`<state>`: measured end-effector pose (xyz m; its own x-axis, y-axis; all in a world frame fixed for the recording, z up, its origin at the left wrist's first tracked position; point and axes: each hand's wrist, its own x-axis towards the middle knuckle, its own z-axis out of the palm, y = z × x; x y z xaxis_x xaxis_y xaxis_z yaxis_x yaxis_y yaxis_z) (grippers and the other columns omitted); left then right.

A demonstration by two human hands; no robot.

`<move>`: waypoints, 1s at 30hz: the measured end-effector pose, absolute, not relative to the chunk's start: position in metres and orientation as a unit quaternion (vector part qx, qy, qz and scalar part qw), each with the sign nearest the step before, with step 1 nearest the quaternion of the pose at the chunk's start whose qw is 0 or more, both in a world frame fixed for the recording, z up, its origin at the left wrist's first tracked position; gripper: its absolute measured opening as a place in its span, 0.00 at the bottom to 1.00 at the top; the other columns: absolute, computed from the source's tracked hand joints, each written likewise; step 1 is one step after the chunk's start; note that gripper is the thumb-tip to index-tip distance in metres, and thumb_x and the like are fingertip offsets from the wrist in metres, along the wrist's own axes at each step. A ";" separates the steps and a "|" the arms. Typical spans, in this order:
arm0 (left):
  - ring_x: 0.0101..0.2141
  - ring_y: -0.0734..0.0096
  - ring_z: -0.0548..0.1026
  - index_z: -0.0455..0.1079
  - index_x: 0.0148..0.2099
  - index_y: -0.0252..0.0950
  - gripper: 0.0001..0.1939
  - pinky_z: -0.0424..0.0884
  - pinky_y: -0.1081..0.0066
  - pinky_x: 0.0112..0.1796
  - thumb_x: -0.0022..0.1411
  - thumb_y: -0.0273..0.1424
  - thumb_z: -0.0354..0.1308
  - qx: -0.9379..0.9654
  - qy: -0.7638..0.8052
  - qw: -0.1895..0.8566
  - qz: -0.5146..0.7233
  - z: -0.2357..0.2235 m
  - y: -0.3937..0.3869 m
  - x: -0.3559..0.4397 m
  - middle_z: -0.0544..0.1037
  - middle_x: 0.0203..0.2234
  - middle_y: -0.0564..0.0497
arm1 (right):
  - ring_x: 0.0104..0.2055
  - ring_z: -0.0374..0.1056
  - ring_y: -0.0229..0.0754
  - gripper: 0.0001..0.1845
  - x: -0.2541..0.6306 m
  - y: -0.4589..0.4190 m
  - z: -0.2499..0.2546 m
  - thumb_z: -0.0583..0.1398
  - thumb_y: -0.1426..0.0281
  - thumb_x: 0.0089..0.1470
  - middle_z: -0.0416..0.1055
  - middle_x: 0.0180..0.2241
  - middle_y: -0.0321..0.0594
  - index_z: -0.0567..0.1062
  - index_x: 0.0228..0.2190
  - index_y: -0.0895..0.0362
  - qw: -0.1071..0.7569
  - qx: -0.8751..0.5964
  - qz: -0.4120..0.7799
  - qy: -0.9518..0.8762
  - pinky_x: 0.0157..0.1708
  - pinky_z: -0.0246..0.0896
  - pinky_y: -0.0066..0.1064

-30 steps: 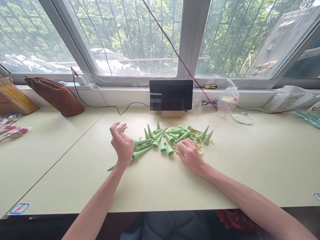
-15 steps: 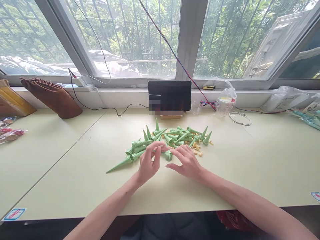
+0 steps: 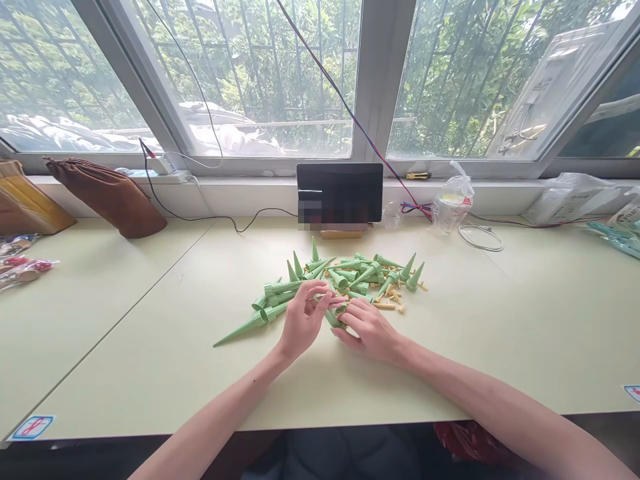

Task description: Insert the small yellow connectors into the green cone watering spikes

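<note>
The left hand (image 3: 301, 325) and the right hand (image 3: 373, 330) were close together at the near side of a loose heap in the middle of the pale table (image 3: 200, 387). The right thumb and fingers were bent around a green cone (image 3: 335, 320), which sat low between the two hands. The left thumb and fingers were drawn near one another just beside it, and whether they pinched anything could not be told. Behind the hands lay the other cones (image 3: 283, 289), also green, most on their sides and overlapping, with a few standing on their wide ends along the far side and at the right. One long cone (image 3: 240, 331) pointed out toward the near left. Small yellow pieces (image 3: 394, 295) were scattered through the right part of the heap, some just beyond the right hand. Past the heap a black screen (image 3: 340, 190) stood in front of the window, with a brown bag (image 3: 107, 200) well to its left and a coiled white cable (image 3: 481, 239) to its right
</note>
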<state>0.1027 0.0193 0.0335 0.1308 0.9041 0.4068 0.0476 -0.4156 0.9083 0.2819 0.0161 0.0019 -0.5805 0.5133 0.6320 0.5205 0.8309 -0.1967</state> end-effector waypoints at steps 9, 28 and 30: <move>0.41 0.57 0.82 0.71 0.38 0.36 0.11 0.78 0.56 0.48 0.62 0.38 0.64 0.578 0.357 0.516 0.522 0.038 0.029 0.097 0.80 0.37 0.46 | 0.31 0.62 0.43 0.13 0.284 0.018 0.001 0.54 0.70 0.66 0.69 0.27 0.40 0.68 0.28 0.56 0.375 -0.302 0.000 -0.877 0.35 0.62 0.35; 0.45 0.57 0.80 0.75 0.45 0.35 0.10 0.77 0.60 0.48 0.64 0.34 0.61 0.688 0.352 0.481 0.415 0.036 0.023 0.098 0.81 0.42 0.45 | 0.26 0.59 0.37 0.07 0.283 0.019 0.003 0.58 0.71 0.62 0.64 0.23 0.35 0.72 0.31 0.58 0.474 -0.340 -0.005 -0.812 0.28 0.54 0.28; 0.42 0.59 0.81 0.76 0.41 0.35 0.08 0.78 0.61 0.46 0.66 0.34 0.59 0.713 0.350 0.458 0.400 0.036 0.021 0.099 0.82 0.38 0.46 | 0.26 0.59 0.37 0.08 0.283 0.019 0.003 0.58 0.71 0.63 0.65 0.23 0.35 0.72 0.31 0.58 0.472 -0.337 -0.007 -0.815 0.28 0.54 0.28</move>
